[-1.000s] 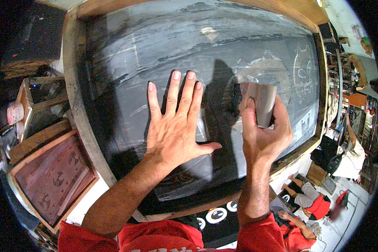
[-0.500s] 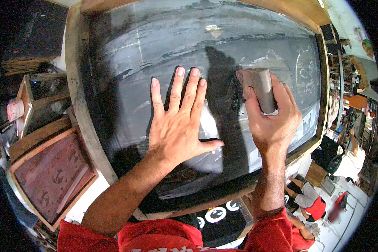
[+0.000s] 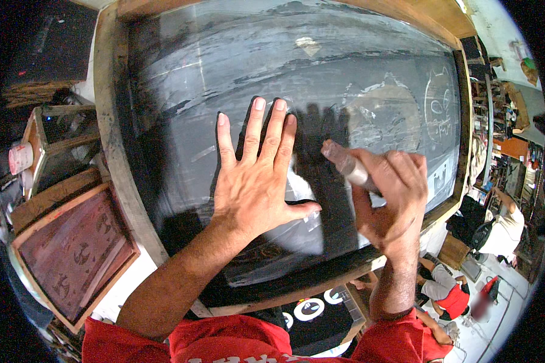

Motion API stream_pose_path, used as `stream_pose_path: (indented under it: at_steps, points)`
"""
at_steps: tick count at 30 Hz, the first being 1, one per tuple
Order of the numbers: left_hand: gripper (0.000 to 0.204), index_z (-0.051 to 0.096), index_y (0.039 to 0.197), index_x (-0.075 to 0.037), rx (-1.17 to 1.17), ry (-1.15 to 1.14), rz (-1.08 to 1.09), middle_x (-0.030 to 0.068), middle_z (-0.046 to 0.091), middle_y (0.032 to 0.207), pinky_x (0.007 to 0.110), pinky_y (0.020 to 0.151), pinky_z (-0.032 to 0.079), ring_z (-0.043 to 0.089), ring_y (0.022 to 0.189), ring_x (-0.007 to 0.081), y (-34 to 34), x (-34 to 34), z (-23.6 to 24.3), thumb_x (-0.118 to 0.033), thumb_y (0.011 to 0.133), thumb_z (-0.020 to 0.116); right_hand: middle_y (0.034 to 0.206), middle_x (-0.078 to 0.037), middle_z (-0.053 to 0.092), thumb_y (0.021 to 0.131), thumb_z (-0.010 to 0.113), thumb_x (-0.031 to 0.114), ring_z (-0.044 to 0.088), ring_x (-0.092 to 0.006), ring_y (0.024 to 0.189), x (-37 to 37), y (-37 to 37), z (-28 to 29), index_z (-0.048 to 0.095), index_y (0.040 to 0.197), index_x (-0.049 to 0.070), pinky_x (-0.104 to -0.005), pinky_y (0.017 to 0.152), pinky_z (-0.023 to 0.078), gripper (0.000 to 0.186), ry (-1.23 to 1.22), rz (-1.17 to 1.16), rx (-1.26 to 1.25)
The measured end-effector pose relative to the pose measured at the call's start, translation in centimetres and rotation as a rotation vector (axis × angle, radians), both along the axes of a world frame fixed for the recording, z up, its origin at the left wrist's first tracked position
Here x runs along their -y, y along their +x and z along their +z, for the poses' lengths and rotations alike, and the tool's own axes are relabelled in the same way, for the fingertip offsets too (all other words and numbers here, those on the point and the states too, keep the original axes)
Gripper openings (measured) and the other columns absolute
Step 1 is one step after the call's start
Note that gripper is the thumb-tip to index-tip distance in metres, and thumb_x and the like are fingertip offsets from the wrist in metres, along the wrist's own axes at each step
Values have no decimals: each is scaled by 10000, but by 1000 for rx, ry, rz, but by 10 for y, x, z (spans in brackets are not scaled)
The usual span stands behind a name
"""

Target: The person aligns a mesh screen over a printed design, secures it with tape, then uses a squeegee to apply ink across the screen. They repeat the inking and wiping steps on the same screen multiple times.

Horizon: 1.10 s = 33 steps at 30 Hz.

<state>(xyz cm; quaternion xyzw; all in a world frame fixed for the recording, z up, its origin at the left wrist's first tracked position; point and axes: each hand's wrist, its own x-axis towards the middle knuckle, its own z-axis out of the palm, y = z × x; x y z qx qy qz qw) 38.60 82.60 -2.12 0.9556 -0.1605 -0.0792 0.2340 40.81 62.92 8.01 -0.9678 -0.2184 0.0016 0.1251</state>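
A large wooden-framed screen with a dark, smeared panel (image 3: 188,133) lies in front of me. Flat on its middle rests my left hand (image 3: 254,181), fingers spread, holding nothing. To the right of it, my right hand (image 3: 390,193) is closed around a short grey-brown roll (image 3: 352,169) with a pale band; its exact kind I cannot make out. The roll's brownish end points up and left, and a hand shadow falls on the panel beside it. Faint drawn outlines (image 3: 384,112) show on the panel beyond my right hand.
The screen's wooden rim (image 3: 116,133) surrounds the panel. At the left lean a smaller reddish framed screen (image 3: 75,254) and a wooden box (image 3: 66,130). Below the near edge lies black printed fabric (image 3: 321,327). People, including one in white (image 3: 502,233), are at the right.
My right hand has tilted and drawn the roll down and slightly left, uncovering the outlines on the panel. My left hand stays in place.
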Motion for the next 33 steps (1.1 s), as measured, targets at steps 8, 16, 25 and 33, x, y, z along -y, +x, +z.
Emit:
stream_pose_path:
  at_steps: [8, 16, 25, 33]
  points:
    - [1431, 284, 1600, 39, 11, 30, -11, 206, 162, 1722, 737, 1216, -4, 71, 1604, 407, -1, 0, 0, -822, 570, 778, 937, -116, 689, 802, 770, 50, 631, -342, 832, -5, 21, -15, 721, 1131, 65, -406, 787, 487, 333, 14, -136, 104]
    - [1391, 281, 1606, 28, 6, 15, -6, 205, 165, 1720, 746, 1209, -21, 63, 1604, 407, -1, 1, 0, -802, 608, 781, 869, -46, 623, 698, 705, -15, 609, -275, 792, 5, 2, -9, 741, 1169, 139, -398, 755, 457, 496, 59, 33, 41]
    - [1414, 267, 1613, 26, 11, 55, -16, 209, 143, 1727, 745, 1209, -24, 58, 1605, 411, -1, 1, 1, -809, 595, 781, 998, -9, 734, 646, 700, -15, 639, -256, 848, 16, -19, 1, 777, 1078, 166, -396, 787, 471, 475, 31, 70, -39]
    - [1427, 256, 1609, 45, 41, 69, -21, 213, 147, 1726, 750, 1205, -14, 72, 1601, 416, -2, 1, -1, -812, 594, 777, 1097, -6, 734, 667, 698, 60, 682, -260, 1028, 37, -41, 5, 777, 1059, 163, -427, 881, 495, 413, 24, 103, -86]
